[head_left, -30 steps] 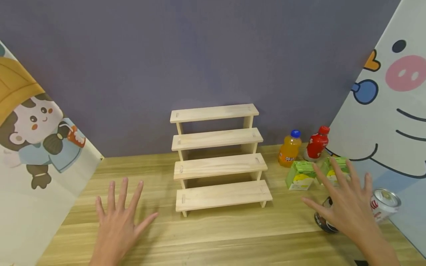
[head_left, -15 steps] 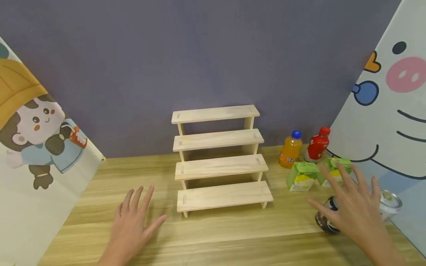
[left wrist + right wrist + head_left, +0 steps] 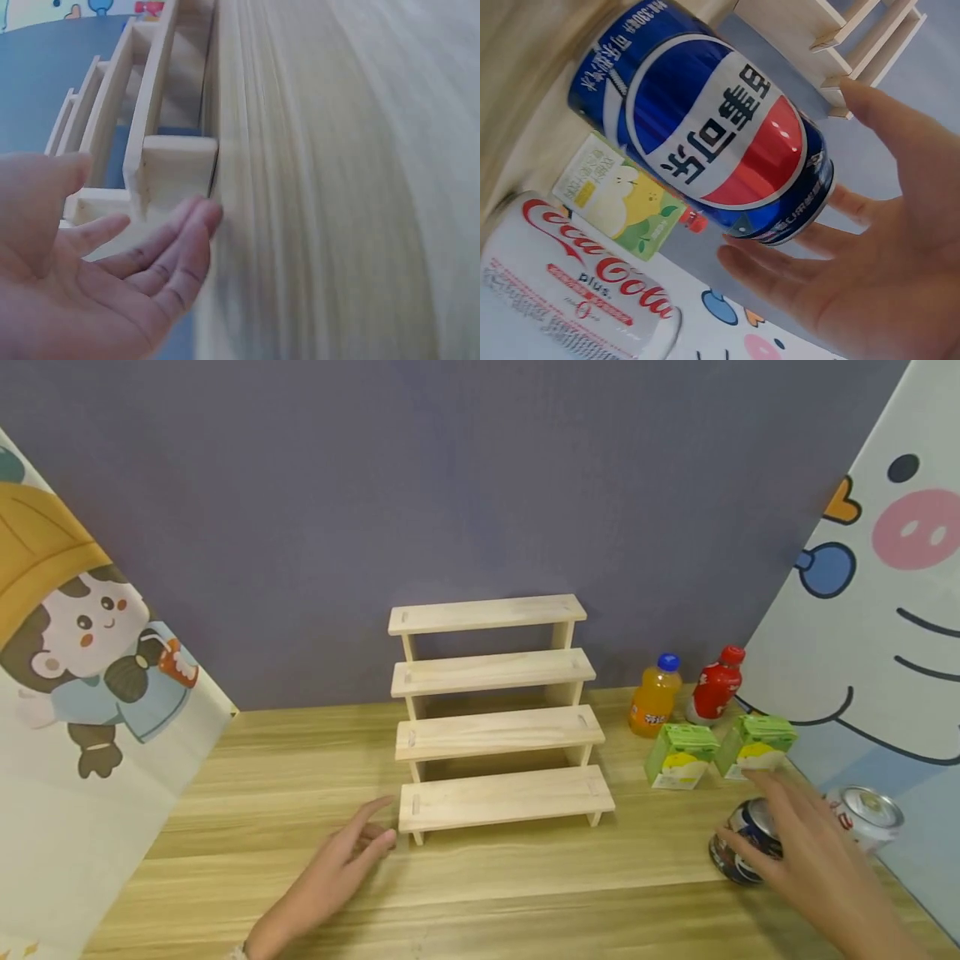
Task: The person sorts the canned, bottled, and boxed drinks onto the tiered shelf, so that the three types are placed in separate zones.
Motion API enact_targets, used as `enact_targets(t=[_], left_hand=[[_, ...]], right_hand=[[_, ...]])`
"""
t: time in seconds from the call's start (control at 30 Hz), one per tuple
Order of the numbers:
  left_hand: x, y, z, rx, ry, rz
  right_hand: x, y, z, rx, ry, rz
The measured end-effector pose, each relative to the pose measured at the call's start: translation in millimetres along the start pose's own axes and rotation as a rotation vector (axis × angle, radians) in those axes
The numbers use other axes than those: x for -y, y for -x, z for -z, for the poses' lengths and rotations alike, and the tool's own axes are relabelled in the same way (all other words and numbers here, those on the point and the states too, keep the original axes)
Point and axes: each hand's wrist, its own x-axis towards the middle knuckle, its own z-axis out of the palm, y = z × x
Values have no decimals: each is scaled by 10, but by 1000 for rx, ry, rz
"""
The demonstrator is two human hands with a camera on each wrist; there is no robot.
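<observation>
A blue Pepsi can (image 3: 742, 842) stands at the right of the table; its red, white and blue logo shows on the can (image 3: 712, 127) in the right wrist view. Over its top my right hand (image 3: 813, 856) hovers with fingers and thumb apart; I cannot tell whether a fingertip touches the can. My left hand (image 3: 341, 864) is beside the front left corner of a four-step wooden display rack (image 3: 502, 799), its fingers loosely bent and holding nothing. In the left wrist view the fingertips (image 3: 206, 214) come near the rack's lowest step, and contact is unclear.
A white Coca-Cola can (image 3: 866, 818) stands right of the Pepsi can. Behind are two green juice cartons (image 3: 681, 756), an orange drink bottle (image 3: 654, 697) and a red bottle (image 3: 715, 687). A grey back wall and printed side panels enclose the wooden table (image 3: 315, 760).
My left hand has moved right toward the rack, its spread fingers bending and turning sideways. My right hand has lowered toward the Pepsi can and its fingers have drawn in a little.
</observation>
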Motion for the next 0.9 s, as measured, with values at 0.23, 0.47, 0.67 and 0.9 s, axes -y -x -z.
enact_targets(t=[0.23,0.47,0.67,0.9], left_hand=[[112,-170,-7,119,349,-8],[219,-309,-74,172,585,17],[335,-370,-149,225,731,11],[390,-399,-192,264,801,-18]], right_hand=[[-67,110,-69,-3,-106,31],[-161,184,-130,0,-154,-16],[-211,219,-170,-34,-149,20],[-247,231,-153,-74,-148,38]])
